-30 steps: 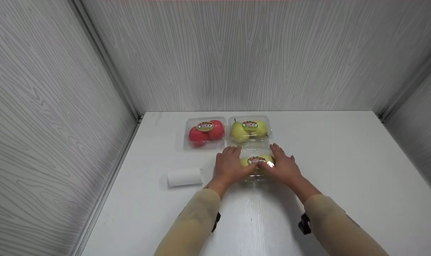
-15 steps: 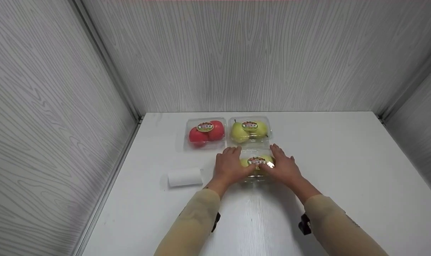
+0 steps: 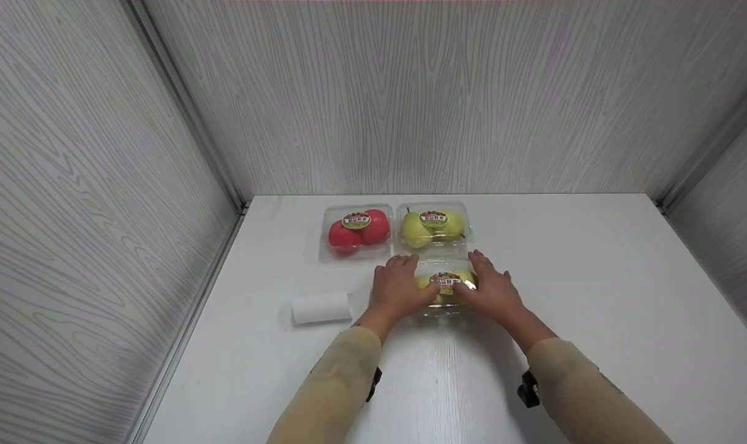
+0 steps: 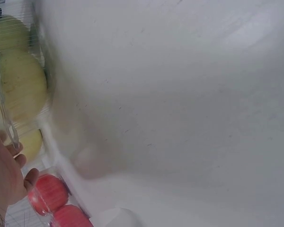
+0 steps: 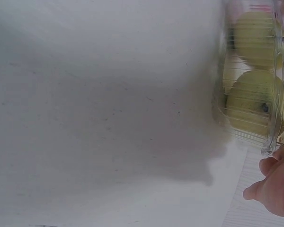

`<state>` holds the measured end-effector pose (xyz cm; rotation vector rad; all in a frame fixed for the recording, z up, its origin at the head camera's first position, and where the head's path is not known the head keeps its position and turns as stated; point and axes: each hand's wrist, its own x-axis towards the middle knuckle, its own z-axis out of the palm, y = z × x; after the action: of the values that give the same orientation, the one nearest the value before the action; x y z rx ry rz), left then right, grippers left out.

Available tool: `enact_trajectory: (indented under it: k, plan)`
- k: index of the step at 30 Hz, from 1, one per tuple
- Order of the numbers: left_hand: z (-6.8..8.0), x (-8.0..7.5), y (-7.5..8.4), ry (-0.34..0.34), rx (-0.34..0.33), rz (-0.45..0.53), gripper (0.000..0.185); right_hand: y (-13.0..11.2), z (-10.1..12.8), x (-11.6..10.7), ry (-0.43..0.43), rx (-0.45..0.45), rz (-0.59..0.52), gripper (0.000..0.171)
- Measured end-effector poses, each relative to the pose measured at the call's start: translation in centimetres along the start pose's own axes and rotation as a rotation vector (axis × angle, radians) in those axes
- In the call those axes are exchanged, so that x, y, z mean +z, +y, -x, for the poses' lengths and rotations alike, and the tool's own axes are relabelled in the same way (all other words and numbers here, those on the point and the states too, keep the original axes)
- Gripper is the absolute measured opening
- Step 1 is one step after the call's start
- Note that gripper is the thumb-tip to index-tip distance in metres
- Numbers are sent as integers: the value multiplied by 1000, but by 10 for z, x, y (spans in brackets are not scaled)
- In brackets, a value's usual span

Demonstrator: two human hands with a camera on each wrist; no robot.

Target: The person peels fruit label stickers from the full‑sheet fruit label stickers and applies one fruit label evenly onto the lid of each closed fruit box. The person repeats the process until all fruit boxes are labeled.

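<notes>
We see the near pear box [image 3: 445, 287] between both hands, just in front of the far pear box [image 3: 433, 226]; left hand [image 3: 400, 289] and right hand [image 3: 491, 290] clasp its sides, equally near.

On the desk [image 3: 595, 296], the apple box [image 3: 356, 231] is lying left of one pear box [image 3: 433, 227], another pear box [image 3: 445, 287] sitting before it, a paper roll [image 3: 321, 307] lying farther left.
</notes>
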<state>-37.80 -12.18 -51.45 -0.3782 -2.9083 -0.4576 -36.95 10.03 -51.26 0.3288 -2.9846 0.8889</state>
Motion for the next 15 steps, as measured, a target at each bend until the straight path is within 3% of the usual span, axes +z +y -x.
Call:
enact_trajectory:
  k: [7, 15]
  plan:
    - [1, -1, 0, 42, 18, 24, 71, 1, -2, 1, -5, 15, 10, 80]
    - [2, -2, 2, 29, 9, 20, 71, 1, -3, 2, -9, 35, -7, 76]
